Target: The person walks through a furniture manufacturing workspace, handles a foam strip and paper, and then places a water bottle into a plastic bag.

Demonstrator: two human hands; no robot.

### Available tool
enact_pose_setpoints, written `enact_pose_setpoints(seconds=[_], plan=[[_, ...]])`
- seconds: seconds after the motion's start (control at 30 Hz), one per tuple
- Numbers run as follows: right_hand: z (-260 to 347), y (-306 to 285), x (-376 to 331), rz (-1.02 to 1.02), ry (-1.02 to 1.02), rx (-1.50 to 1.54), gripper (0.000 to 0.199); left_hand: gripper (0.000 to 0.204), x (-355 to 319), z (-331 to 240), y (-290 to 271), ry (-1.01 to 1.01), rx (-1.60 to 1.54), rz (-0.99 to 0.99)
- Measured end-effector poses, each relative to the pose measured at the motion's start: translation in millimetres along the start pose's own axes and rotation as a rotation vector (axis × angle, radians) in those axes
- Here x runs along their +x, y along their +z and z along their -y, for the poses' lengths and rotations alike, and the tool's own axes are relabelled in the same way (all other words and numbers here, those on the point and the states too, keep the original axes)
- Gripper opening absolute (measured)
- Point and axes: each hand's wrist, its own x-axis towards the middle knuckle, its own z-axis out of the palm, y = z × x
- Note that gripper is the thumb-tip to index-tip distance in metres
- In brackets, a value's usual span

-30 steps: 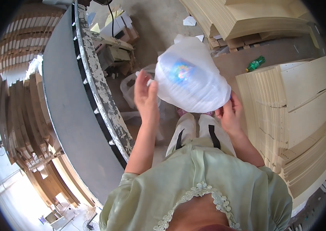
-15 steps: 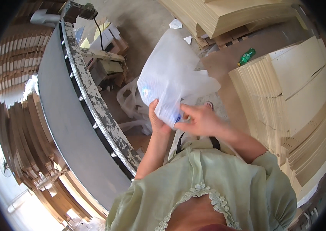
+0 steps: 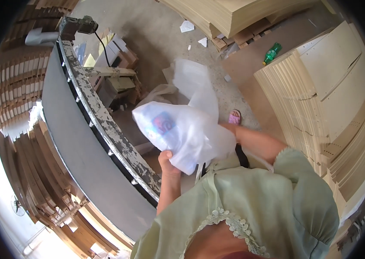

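A sheet of translucent white plastic wrap (image 3: 199, 134) is bunched in front of my waist, with a loose end reaching away over the floor. Through it shows something with a blue and dark red patch (image 3: 164, 123); its kind cannot be made out. My left hand (image 3: 169, 162) is closed on the near left edge of the wrap, thumb on top. From the right comes my right forearm (image 3: 260, 142), and the wrap covers that hand's fingers, so its grip is hidden.
At my left runs a long grey conveyor belt (image 3: 79, 142) with a worn metal frame. Stacked pale boards (image 3: 290, 90) stand at the right, with a green bottle (image 3: 272, 53) beside them. More boards (image 3: 238, 17) lie at the far side. White scraps (image 3: 187, 26) are on the floor.
The wrap has swung lower and nearer, its coloured patch now turned up. My left hand has come down with it. My right hand has gone from the wrap's near end to behind it.
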Motion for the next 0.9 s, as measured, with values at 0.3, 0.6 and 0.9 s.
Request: enact_pose_setpoints(seconds=[0.3, 0.6, 0.9], plan=[[-10.4, 23.2, -78.4, 0.241, -0.049, 1.03, 0.045, 0.058, 87.1, 4.5, -17.2, 0.087, 0.201, -0.26], [25.3, -13.8, -114.1, -0.26, -0.364, -0.496, 0.029, 0.056, 128.2, 41.6, -14.4, -0.007, 0.499, -0.163], [-11.2, -36.0, -66.2, -1.257, -0.437, -0.879, 0.055, 0.04, 133.8, 117.3, -43.8, -0.676, 0.121, 0.094]])
